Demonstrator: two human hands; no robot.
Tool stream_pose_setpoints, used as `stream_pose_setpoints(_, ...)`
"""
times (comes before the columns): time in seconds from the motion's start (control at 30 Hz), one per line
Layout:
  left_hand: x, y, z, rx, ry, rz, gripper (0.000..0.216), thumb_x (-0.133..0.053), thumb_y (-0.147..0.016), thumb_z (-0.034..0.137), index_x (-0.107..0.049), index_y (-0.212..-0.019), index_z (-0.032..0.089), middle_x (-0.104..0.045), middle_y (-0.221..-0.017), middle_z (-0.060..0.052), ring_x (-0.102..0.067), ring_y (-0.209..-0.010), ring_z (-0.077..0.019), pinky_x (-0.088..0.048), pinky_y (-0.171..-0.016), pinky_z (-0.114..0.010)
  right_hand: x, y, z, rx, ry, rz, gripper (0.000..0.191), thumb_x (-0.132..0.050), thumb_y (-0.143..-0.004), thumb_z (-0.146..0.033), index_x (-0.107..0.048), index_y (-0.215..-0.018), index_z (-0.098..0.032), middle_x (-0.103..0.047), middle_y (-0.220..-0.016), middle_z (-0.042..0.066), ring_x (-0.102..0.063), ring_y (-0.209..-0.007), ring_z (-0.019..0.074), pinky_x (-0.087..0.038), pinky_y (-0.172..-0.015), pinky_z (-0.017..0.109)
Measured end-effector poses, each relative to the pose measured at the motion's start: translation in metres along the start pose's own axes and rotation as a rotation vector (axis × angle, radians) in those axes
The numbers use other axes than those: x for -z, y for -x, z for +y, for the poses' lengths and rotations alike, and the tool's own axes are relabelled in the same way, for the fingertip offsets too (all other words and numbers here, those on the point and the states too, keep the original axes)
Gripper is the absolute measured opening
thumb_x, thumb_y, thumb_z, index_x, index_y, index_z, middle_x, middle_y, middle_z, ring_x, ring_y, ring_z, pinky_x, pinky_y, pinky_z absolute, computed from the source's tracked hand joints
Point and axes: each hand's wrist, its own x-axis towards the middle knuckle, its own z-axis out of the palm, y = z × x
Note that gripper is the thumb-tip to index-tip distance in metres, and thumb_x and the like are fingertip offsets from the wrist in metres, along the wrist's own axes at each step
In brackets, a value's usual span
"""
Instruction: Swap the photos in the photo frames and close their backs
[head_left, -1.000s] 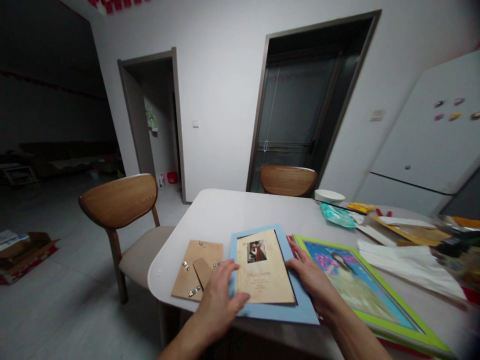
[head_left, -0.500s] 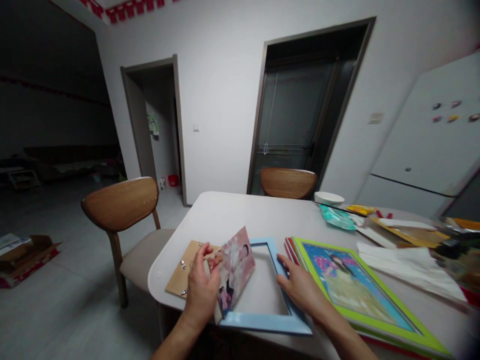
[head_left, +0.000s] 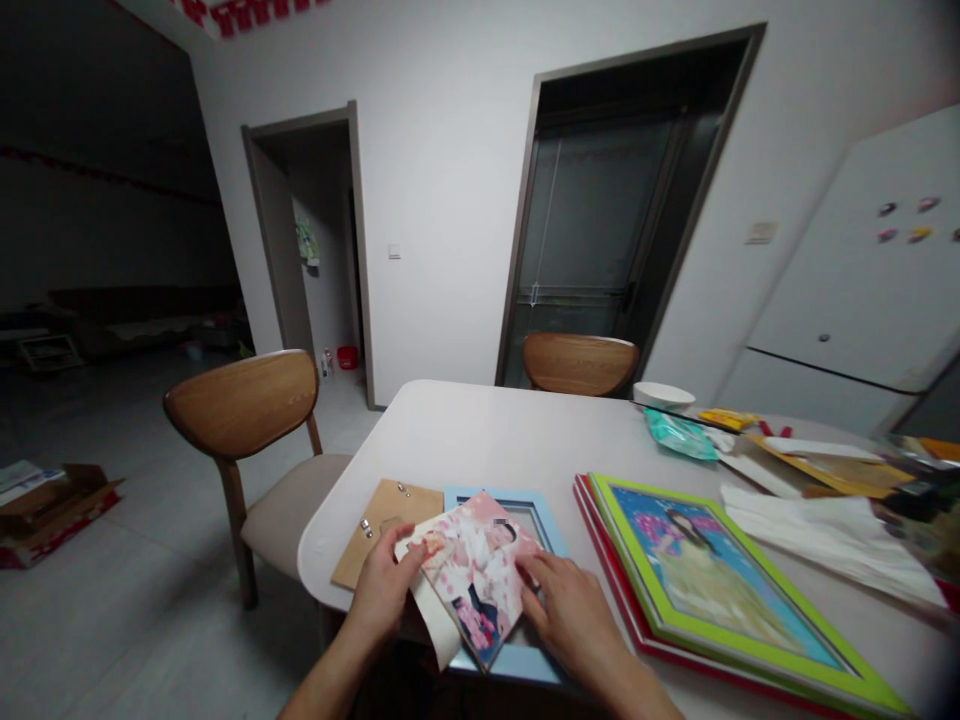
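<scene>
A pinkish photo print [head_left: 480, 565] is held tilted between both hands. My left hand [head_left: 381, 585] pinches its left corner together with a cream sheet [head_left: 437, 622] that sticks out behind it. The fingers of my right hand [head_left: 568, 605] grip the photo's right edge. Underneath lies a light blue picture frame [head_left: 531, 662], partly covered by the photo and my right hand. A brown backing board [head_left: 351, 562] with metal clips rests on the table, left of the frame and partly behind my left hand.
To the right, a green picture frame [head_left: 626, 535] with a portrait lies on a red one [head_left: 626, 605]. Farther right are white paper [head_left: 825, 540], a teal packet [head_left: 681, 435] and a white bowl [head_left: 664, 396]. Wooden chairs [head_left: 244, 400] stand around the white table [head_left: 480, 425].
My right hand has left the blue frame's right side and taken the photo's right edge. The photo has been turned to face up more, and the cream sheet behind it now shows.
</scene>
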Motion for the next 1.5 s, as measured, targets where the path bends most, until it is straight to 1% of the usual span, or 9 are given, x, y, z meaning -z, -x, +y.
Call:
stream_pose_setpoints(0.2,-0.009,-0.013,0.007,-0.029,0.008,-0.016,0.043,-0.062,-0.062,0.029,-0.053,-0.101,0.012,-0.063,-0.085,-0.006,-0.059,-0.076,-0.0201,-0.045,-0.069,-0.028,-0.004,-0.005,-0.003,0.142,-0.274,-0.013,0.028,-0.042,-0.072,-0.023,-0.062,-0.092,-0.021,-0.056,-0.103,0.007,-0.048,-0.099,0.0186,-0.034,-0.087,0.03)
stream_pose_setpoints(0.37,-0.008,-0.005,0.015,-0.092,0.263,0.026,0.049,-0.057,-0.069,0.032,-0.042,-0.112,0.014,-0.06,-0.098,-0.007,-0.058,-0.085,-0.0208,-0.044,-0.076,-0.031,-0.001,-0.012,0.003,-0.196,-0.679,0.275,0.05,-0.048,-0.068,-0.037,-0.046,-0.113,-0.017,-0.045,-0.119,0.012,-0.043,-0.108,0.023,-0.035,-0.088,0.038)
stream_pose_setpoints(0.47,-0.014,0.005,0.023,-0.147,0.42,0.043,0.055,-0.057,-0.069,0.03,-0.034,-0.117,0.016,-0.053,-0.111,-0.009,-0.053,-0.097,-0.0207,-0.041,-0.083,-0.031,0.007,-0.015,-0.007,-0.399,-1.133,0.135,0.054,-0.045,-0.069,-0.045,-0.041,-0.115,-0.017,-0.051,-0.112,0.012,-0.053,-0.095,0.0224,-0.044,-0.074,0.035)
stream_pose_setpoints(0.53,-0.02,0.011,0.025,-0.164,0.463,0.039,0.054,-0.058,-0.068,0.029,-0.035,-0.116,0.016,-0.052,-0.113,-0.009,-0.051,-0.1,-0.0204,-0.039,-0.085,-0.03,0.014,-0.016,-0.017,-0.39,-1.435,-0.002,0.044,-0.043,-0.071,-0.044,-0.048,-0.106,-0.018,-0.059,-0.099,0.008,-0.058,-0.084,0.0199,-0.046,-0.066,0.03)
stream_pose_setpoints(0.63,-0.028,0.015,0.025,-0.166,0.461,0.052,0.042,-0.059,-0.066,0.03,-0.045,-0.103,0.015,-0.059,-0.099,-0.008,-0.056,-0.091,-0.02,-0.042,-0.081,-0.029,0.024,-0.018,-0.028,-0.31,-1.681,0.068,0.029,-0.043,-0.073,-0.04,-0.051,-0.093,-0.02,-0.063,-0.085,0.003,-0.059,-0.075,0.016,-0.046,-0.062,0.026)
stream_pose_setpoints(0.83,-0.029,0.012,0.021,-0.11,0.387,-0.077,0.027,-0.06,-0.062,0.026,-0.053,-0.085,0.014,-0.064,-0.078,-0.003,-0.06,-0.073,-0.0182,-0.046,-0.067,-0.026,0.033,-0.025,-0.028,-0.154,-1.621,0.272,0.029,-0.044,-0.075,-0.035,-0.045,-0.102,-0.024,-0.06,-0.1,0.001,-0.056,-0.085,0.0146,-0.045,-0.068,0.025)
stream_pose_setpoints(1.03,-0.019,0.011,0.015,-0.152,0.065,-0.087,0.031,-0.058,-0.064,0.019,-0.055,-0.094,0.014,-0.065,-0.085,-0.004,-0.059,-0.077,-0.0197,-0.045,-0.07,-0.028,0.012,-0.015,-0.02,-0.163,-1.478,0.131,0.034,-0.049,-0.072,-0.034,-0.048,-0.102,-0.018,-0.061,-0.099,0.005,-0.056,-0.089,0.0189,-0.045,-0.07,0.027)
stream_pose_setpoints(1.2,-0.016,0.015,0.012,-0.163,-0.029,-0.284,0.019,-0.051,-0.068,0.017,-0.059,-0.085,0.014,-0.065,-0.081,-0.003,-0.058,-0.077,-0.0195,-0.044,-0.069,-0.027,0.011,-0.009,-0.022,-0.171,-1.532,0.039,0.039,-0.05,-0.072,-0.037,-0.048,-0.106,-0.017,-0.065,-0.087,0.004,-0.059,-0.08,0.0201,-0.046,-0.065,0.03)
stream_pose_setpoints(1.5,-0.03,0.016,0.029,-0.223,0.213,-0.322,0.026,-0.053,-0.069,0.021,-0.058,-0.093,0.014,-0.064,-0.089,-0.005,-0.056,-0.087,-0.0219,-0.042,-0.078,-0.031,0.009,-0.01,-0.015,-0.112,-1.425,0.052,0.033,-0.05,-0.072,-0.032,-0.054,-0.102,-0.017,-0.064,-0.088,0.004,-0.056,-0.083,0.0194,-0.044,-0.07,0.029)
